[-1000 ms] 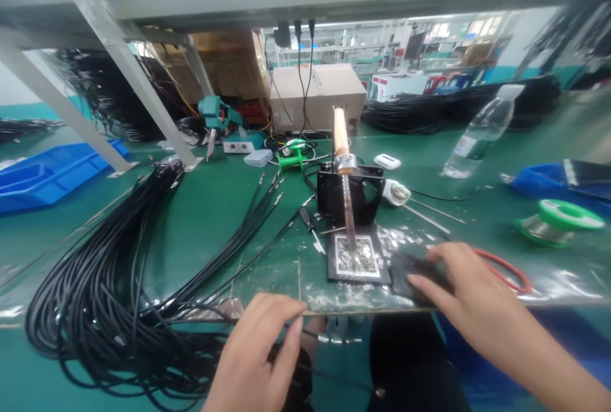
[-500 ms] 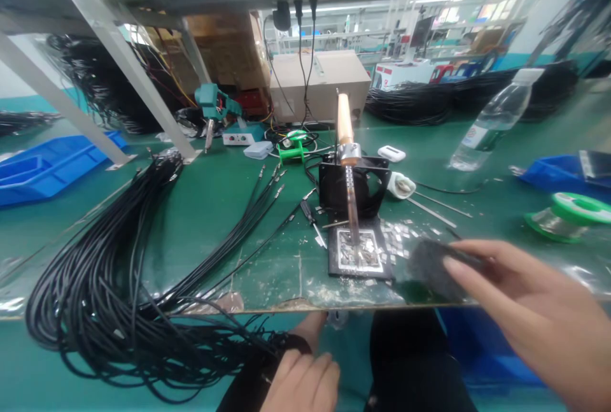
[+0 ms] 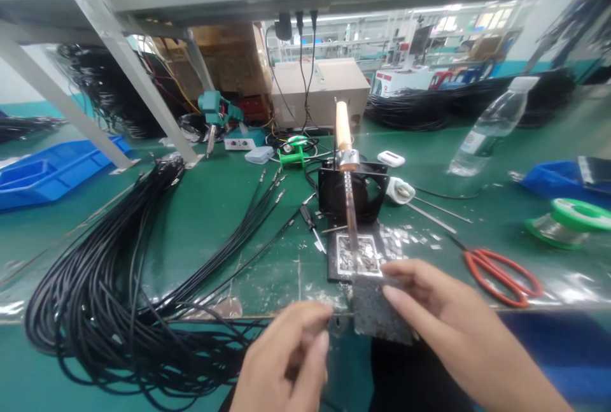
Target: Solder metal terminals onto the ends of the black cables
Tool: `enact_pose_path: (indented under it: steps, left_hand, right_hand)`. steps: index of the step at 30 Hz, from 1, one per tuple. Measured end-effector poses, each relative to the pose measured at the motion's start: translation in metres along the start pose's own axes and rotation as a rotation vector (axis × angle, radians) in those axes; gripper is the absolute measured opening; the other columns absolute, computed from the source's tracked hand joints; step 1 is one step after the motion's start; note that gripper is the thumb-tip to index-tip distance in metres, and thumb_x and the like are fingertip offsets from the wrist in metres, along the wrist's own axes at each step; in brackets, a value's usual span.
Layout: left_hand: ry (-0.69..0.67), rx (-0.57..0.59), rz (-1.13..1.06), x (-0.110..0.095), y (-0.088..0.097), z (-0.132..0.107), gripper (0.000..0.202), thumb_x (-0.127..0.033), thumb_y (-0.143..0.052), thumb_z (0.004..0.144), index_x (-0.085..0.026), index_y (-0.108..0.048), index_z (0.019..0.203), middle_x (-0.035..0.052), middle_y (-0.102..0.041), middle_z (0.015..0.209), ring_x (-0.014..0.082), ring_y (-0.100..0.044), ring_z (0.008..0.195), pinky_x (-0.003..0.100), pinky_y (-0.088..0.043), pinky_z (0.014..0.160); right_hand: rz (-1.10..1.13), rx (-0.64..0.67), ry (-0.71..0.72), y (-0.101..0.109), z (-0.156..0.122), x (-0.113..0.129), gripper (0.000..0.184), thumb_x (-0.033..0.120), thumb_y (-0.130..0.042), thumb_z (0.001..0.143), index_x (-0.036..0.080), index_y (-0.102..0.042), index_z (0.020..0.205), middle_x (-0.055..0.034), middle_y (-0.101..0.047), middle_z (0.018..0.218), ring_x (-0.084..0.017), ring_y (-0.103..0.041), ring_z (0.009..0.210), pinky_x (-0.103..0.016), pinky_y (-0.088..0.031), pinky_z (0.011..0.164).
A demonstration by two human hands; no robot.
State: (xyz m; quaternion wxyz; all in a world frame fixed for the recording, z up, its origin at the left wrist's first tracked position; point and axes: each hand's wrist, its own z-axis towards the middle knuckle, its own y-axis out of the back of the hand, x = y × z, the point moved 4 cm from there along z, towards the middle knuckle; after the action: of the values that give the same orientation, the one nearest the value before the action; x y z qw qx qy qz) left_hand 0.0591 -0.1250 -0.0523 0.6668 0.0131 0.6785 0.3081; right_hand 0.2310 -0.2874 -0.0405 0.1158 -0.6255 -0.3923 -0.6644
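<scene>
– Fingers [image 3: 305,314] of the left hand [image 3: 281,361]: curled, thumb near index, at the front edge of the green worktop [image 3: 214,198]. Holding anything?
– Can't tell, gap's too dark.
– Right hand [image 3: 434,304]?
– Narrow pinch, thumb against fingers, on a flat dark grey rectangular slab [image 3: 382,313].
– Rest, left to right?
– Shallow blue plastic tray [image 3: 76,170]. Thick bundle of black cables [image 3: 114,253], hanging over the front edge. Small black-handled screwdriver [image 3: 307,217]. Wooden-handled soldering iron [image 3: 342,128], tip down over a white-rimmed square pan [image 3: 339,256] of metal bits. Silvery flat flakes [image 3: 394,243] just right of that.
– And the slab?
– Just in front of the pan, sticking out past the front edge, between the hands. Touching the pan's base? Can't tell.
– Further right?
– Red-handled scissors-like tool [image 3: 506,279], flat. Then a green spool of solder wire [image 3: 558,224].
– Step in hand?
– My read: positioning the slab at the edge, left fingers alongside.
– Next move calls for?
– I'd say a firm pinch, slab steady, knuckles clear of the iron.
</scene>
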Motion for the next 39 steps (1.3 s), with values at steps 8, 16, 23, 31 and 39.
enact_pose_path:
  steps: [8, 16, 23, 31, 39]
  left_hand:
    - [0.382, -0.085, -0.278, -0.021, -0.005, 0.049, 0.052, -0.052, -0.064, 0.094, -0.012, -0.061, 0.128, 0.0047, -0.071, 0.069, 0.0091, -0.049, 0.038, 0.018, -0.039, 0.038]
    - [0.358, -0.176, -0.289, -0.026, -0.010, 0.057, 0.044, -0.047, -0.068, 0.090, -0.012, -0.069, 0.115, 0.0007, -0.063, 0.060, 0.0090, -0.049, 0.041, 0.017, -0.039, 0.040]
    - [0.334, -0.222, -0.268, -0.029, -0.010, 0.053, 0.044, -0.049, -0.071, 0.091, -0.013, -0.071, 0.116, 0.0006, -0.064, 0.063, 0.0106, -0.053, 0.047, 0.019, -0.043, 0.044]
    - [0.086, -0.279, -0.106, -0.035, -0.011, 0.043, 0.026, -0.040, -0.067, 0.098, -0.021, -0.081, 0.108, 0.0016, -0.067, 0.070, 0.0116, -0.058, 0.053, 0.021, -0.047, 0.048]
    - [-0.295, -0.359, 0.079, -0.050, -0.013, 0.036, 0.015, -0.016, -0.067, 0.099, -0.021, -0.080, 0.106, 0.0002, -0.077, 0.096, 0.0099, -0.072, 0.082, 0.017, -0.057, 0.074]
  right_hand:
    - [0.104, 0.054, -0.011, -0.017, 0.012, 0.008, 0.057, 0.059, -0.060, 0.091, 0.010, -0.058, 0.120, -0.0077, -0.066, 0.108, -0.004, -0.069, 0.092, -0.004, -0.057, 0.076]
    - [0.076, 0.009, 0.049, -0.018, 0.018, 0.011, 0.055, 0.057, -0.055, 0.094, 0.012, -0.059, 0.124, -0.0083, -0.065, 0.116, -0.005, -0.071, 0.099, -0.007, -0.059, 0.079]
    - [0.013, -0.066, 0.109, -0.014, 0.014, 0.016, 0.048, 0.053, -0.054, 0.096, 0.014, -0.062, 0.124, -0.0055, -0.066, 0.115, -0.003, -0.070, 0.095, -0.005, -0.058, 0.077]
    - [-0.292, -0.306, 0.388, -0.010, -0.007, 0.033, 0.027, 0.036, -0.054, 0.101, 0.018, -0.066, 0.117, 0.0016, -0.069, 0.105, 0.003, -0.069, 0.083, 0.001, -0.053, 0.070]
    - [-0.519, -0.387, 0.572, -0.014, -0.017, 0.038, 0.022, 0.027, -0.059, 0.103, 0.021, -0.057, 0.124, 0.0069, -0.069, 0.108, 0.008, -0.069, 0.086, 0.007, -0.052, 0.076]
